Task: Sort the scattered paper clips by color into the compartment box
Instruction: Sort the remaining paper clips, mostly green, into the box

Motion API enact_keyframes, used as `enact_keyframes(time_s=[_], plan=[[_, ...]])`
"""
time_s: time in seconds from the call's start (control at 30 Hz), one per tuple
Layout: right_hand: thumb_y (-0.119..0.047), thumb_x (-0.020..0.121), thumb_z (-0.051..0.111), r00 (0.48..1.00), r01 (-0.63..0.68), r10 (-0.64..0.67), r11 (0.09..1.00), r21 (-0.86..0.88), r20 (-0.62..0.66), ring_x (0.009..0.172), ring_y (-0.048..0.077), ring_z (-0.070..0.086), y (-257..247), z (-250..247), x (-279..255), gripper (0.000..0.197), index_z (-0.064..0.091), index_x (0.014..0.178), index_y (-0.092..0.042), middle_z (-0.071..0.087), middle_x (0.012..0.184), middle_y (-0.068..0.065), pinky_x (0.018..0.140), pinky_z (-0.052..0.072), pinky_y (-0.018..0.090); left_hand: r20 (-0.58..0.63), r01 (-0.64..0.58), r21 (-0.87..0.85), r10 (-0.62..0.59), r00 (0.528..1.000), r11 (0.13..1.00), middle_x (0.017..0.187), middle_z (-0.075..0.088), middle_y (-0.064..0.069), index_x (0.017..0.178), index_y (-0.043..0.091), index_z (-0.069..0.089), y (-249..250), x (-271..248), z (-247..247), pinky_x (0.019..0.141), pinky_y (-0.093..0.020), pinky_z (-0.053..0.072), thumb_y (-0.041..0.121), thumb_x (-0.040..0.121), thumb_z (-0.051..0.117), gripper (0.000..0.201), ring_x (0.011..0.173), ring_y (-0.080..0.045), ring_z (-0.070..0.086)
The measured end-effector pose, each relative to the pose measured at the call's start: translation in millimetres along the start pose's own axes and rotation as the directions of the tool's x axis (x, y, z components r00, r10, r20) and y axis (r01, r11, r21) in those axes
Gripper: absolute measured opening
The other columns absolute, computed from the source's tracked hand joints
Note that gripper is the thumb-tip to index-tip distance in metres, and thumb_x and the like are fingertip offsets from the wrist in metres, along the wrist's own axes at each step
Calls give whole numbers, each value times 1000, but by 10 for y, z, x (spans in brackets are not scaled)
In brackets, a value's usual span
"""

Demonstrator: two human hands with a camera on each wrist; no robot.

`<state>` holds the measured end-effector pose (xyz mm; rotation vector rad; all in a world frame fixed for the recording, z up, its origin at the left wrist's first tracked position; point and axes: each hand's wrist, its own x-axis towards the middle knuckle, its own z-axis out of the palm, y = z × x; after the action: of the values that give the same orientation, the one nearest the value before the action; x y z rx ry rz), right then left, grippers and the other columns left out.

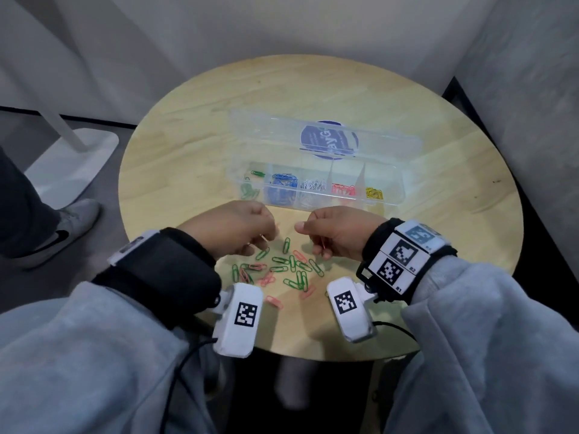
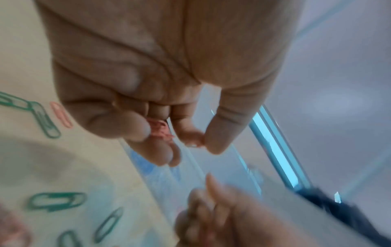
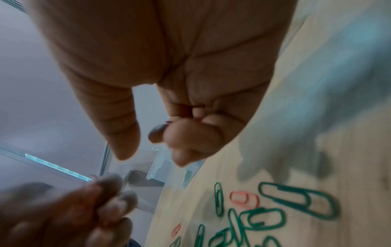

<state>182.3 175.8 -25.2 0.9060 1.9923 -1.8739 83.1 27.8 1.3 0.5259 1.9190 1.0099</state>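
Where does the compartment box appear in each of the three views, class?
Head: box mid-table, lid open, beyond both hands.
Left wrist: blurred clear box centre, behind the left hand.
Right wrist: box corner lower centre, below the right hand.
Shared landmark: green clips on the table.

One clear compartment box (image 1: 319, 186) with five filled compartments sits on one round table (image 1: 438, 245); two hands work above roughly thirty scattered green and pink clips (image 1: 282, 270).
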Motion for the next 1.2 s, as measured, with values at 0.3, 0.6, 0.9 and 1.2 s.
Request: enact_keyframes(time_s=[0.3,0.6,0.9,1.2], plan=[[-31,80,70,990,-57,-38,776,-628,-137,62,14,49,-10,111,-9,34,44,61,-20,52,62,-4,63,42,25,-225,-80,-638,-86,971,766,51,54,-1,62,13,43,65,-181,-500,36,-10,35,-1,88,39,29,39,-6,46],[-29,84,65,989,-78,-56,608,-790,-140,80,18,55,-116,227,26,16,55,83,-17,59,86,-1,64,42,24,-260,-17,-461,-117,959,887,61,51,0,74,17,46,48,-221,-651,35,-12,28,17,90,47,15,41,-7,42],[-23,86,60,994,-89,-23,403,-911,-107,83,21,56,-78,205,50,10,60,85,-13,68,103,8,70,46,28,-201,303,369,-243,949,879,60,41,-4,67,10,50,-134,-50,-367,46,-20,21,15,88,51,22,48,-18,29],[-18,77,69,997,-81,68,758,-647,-45,56,16,47,-140,-40,-46,17,58,64,-17,55,61,-2,57,41,25,-11,82,553,-92,996,829,57,46,10,70,22,56,-161,-79,-204,52,-23,29,20,77,72,18,53,-8,40]])
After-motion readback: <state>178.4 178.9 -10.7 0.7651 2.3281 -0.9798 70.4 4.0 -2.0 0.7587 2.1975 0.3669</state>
